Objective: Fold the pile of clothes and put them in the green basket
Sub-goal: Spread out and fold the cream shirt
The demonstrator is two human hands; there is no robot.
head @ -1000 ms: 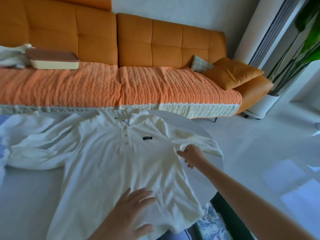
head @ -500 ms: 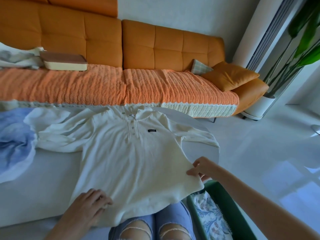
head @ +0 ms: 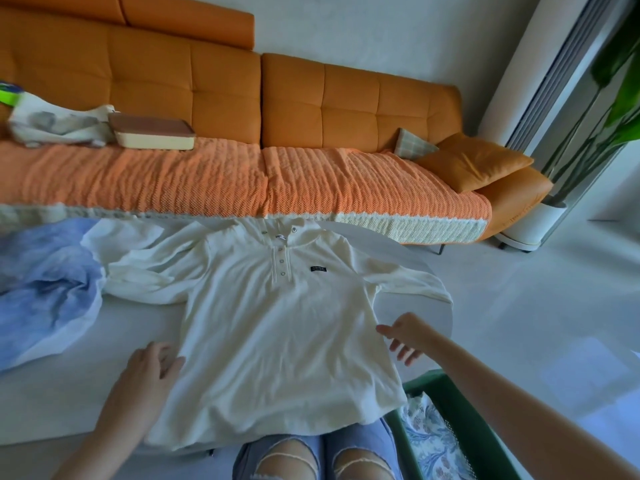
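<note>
A cream long-sleeved shirt with a buttoned placket lies face up and spread flat on the white table, its hem hanging over the near edge. My left hand rests flat on the shirt's lower left side edge, fingers relaxed. My right hand hovers at the shirt's right side edge with fingers spread and holds nothing. The green basket stands on the floor at the lower right, with a folded floral cloth inside. A blue-and-white garment lies crumpled on the table's left.
An orange sofa with a knitted cover runs behind the table; on it sit a flat box, a cloth bag and cushions. My knees in ripped jeans show below the table. A potted plant stands at the right.
Both hands slid down the shirt's sides to its edges. My right hand, which pinched the right side edge half a second ago, has let go and spread open. The view tilted down.
</note>
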